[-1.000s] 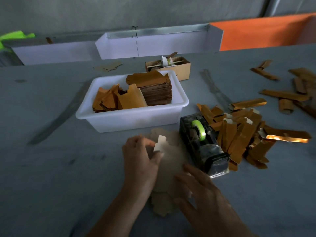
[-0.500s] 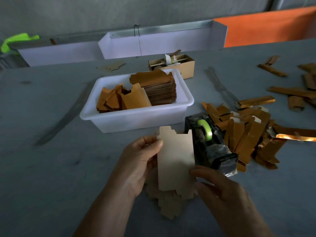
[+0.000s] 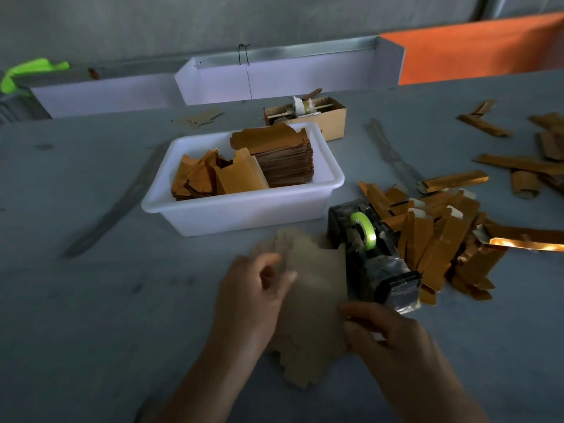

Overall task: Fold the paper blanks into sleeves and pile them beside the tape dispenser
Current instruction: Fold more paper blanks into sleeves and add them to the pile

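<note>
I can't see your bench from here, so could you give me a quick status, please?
Both hands on a blank over the loose blanks. Sleeves piled right of the dispenser. Nothing in the way.

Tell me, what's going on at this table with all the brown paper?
A person is folding paper cut-outs into sleeves. Both hands, the left hand and the right hand, are on a pale paper blank lying on a small stack just left of the tape dispenser. A white tub behind holds more blanks. A pile of folded sleeves lies right of the dispenser.
</note>
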`<state>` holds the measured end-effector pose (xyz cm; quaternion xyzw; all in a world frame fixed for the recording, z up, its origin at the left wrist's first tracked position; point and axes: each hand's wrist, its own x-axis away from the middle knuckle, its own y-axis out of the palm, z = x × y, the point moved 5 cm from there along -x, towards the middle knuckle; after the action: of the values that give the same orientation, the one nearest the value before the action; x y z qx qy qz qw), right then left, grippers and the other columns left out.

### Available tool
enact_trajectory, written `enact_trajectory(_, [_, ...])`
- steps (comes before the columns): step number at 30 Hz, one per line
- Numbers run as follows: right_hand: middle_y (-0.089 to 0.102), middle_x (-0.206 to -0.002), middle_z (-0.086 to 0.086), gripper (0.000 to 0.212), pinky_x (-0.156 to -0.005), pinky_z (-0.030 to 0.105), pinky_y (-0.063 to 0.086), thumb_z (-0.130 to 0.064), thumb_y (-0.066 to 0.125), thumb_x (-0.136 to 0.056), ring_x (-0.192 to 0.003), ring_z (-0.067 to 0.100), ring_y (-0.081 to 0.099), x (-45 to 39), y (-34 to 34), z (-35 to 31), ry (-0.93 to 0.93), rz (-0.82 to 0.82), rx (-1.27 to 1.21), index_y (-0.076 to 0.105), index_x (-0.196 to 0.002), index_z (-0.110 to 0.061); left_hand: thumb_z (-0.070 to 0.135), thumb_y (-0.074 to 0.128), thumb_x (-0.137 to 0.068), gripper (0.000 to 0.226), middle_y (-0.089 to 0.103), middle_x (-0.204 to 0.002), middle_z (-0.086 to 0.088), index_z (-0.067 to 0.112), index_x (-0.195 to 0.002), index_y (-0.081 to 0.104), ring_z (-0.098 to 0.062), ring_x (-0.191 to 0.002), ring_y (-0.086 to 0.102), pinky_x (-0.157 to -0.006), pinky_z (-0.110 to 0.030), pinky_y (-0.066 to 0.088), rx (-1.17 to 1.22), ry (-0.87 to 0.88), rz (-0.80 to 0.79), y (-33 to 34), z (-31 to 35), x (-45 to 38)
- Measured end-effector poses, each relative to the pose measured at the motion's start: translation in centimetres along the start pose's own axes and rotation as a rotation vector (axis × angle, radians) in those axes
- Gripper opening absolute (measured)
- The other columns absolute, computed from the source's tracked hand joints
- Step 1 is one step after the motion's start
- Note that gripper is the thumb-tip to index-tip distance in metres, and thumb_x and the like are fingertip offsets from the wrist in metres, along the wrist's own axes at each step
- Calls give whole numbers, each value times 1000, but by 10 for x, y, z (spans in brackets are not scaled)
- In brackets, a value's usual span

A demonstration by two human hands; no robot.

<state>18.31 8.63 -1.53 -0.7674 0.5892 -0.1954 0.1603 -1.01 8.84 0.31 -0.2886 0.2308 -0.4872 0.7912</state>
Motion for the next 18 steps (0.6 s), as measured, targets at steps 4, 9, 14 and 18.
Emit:
enact_trajectory(4, [60, -100, -13, 13, -69, 4, 41, -29, 59, -87, -85, -1, 56, 1, 0, -6, -91, -18, 160, 56, -92, -40, 24, 59, -93, 33, 56, -114, -3, 16, -125, 58, -18, -105, 54, -81, -24, 36, -141, -58, 97, -22, -15, -13])
enact_trajectory(9, [44, -131, -13, 32, -90, 11, 40, -27, 57, -90, -113, 4, 51, 2, 9, -13, -170, -12, 294, 55, -122, -26, 32, 65, -89, 51, 62, -112, 2, 12, -133, 51, -16, -100, 57, -87, -29, 43, 133, -306, -107, -11, -32, -17])
enact_trajectory(14, [39, -138, -12, 34, -98, 18, 38, -25, 57, -89, -120, 10, 46, 0, 20, -19, -226, -60, 382, 57, -123, -25, 47, 74, -77, 39, 59, -96, 8, 19, -100, 59, -8, -85, 56, -66, -23, 43, 195, -403, -254, 3, -20, -23])
enact_trajectory(18, [60, -120, 6, 34, -80, 33, 54, -10, 74, -72, -99, 24, 63, 0, 24, -22, -324, -27, 405, 69, -106, -14, 47, 77, -74, 56, 65, -110, -7, 8, -110, 62, -22, -98, 61, -83, -35, 51, 171, -445, -365, 10, -15, -31])
